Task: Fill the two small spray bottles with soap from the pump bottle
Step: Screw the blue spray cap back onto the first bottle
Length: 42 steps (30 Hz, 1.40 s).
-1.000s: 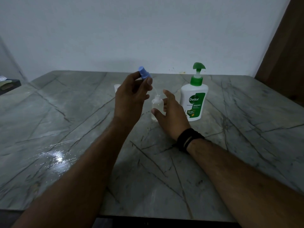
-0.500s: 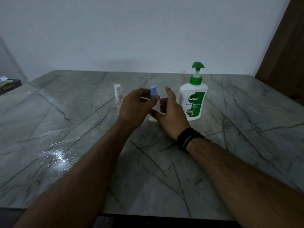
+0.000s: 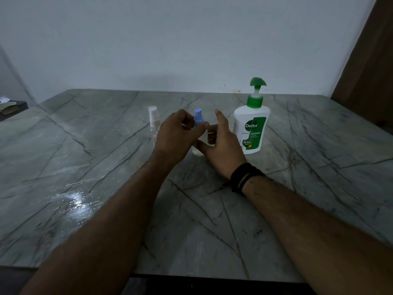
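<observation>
A small clear spray bottle (image 3: pixel 197 150) stands on the marble table (image 3: pixel 106 167) between my hands, mostly hidden by them. Its blue spray cap (image 3: pixel 199 118) sits on top, pinched by the fingers of my left hand (image 3: pixel 176 137). My right hand (image 3: pixel 221 145) cups the bottle body from the right, forefinger raised. A second clear spray bottle with a white cap (image 3: pixel 154 122) stands upright just left of my left hand. The white pump bottle with green pump head and label (image 3: pixel 252 124) stands upright right of my right hand.
A white wall rises behind the table's far edge. A brown wooden panel (image 3: pixel 365 60) stands at the back right. Some dark items (image 3: pixel 8 107) lie beyond the left edge. A wet glare patch (image 3: pixel 74 199) shows on the near left of the table.
My left hand brought the blue cap with its dip tube down from above onto the bottle; the cap now sits on the bottle neck. My right hand stayed at the bottle.
</observation>
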### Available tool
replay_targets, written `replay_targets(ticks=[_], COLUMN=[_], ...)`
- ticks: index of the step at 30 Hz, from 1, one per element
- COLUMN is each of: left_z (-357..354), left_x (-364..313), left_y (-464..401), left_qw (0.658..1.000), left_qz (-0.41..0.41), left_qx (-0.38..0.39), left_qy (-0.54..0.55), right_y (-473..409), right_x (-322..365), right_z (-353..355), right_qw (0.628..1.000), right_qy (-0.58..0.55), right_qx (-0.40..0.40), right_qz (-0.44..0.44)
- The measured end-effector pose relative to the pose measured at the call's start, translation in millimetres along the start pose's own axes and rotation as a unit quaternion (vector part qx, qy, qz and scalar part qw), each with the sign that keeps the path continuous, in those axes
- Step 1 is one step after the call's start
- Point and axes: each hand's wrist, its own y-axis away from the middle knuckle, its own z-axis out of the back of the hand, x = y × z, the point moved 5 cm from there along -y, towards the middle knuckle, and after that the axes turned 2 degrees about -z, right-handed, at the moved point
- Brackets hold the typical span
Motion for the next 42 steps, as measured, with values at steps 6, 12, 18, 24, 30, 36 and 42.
replay_targets(ticks=[6,12,18,24,30,36,42], left_z=[-4,-5,2,-1,0,-3,-1], left_x=[-3,-6,-10,-10,-9,-11,-9], left_y=[3,6,6,7,8,8,9], left_qw=[1.000,0.999,0.997,0.997,0.997,0.997,0.996], left_qz=[0.006,-0.014,-0.035,-0.042,-0.034,-0.045,-0.025], left_qx=[0.023,0.020,-0.027,-0.006,-0.031,-0.028,-0.031], left_qy=[0.016,0.041,0.058,0.068,0.057,0.051,0.076], right_y=[2,3,2,3,3,3,2], right_x=[3,4,2,3,3,2,2], right_z=[1,1,1,0,1,0,0], right_qw=[1.000,1.000,1.000,1.000,1.000,1.000,1.000], right_qy=[0.004,-0.002,0.001,0.008,0.002,0.001,0.003], right_qx=[0.003,0.006,0.002,0.006,0.002,0.000,0.002], right_qz=[0.000,0.003,0.005,0.009,0.009,0.012,0.014])
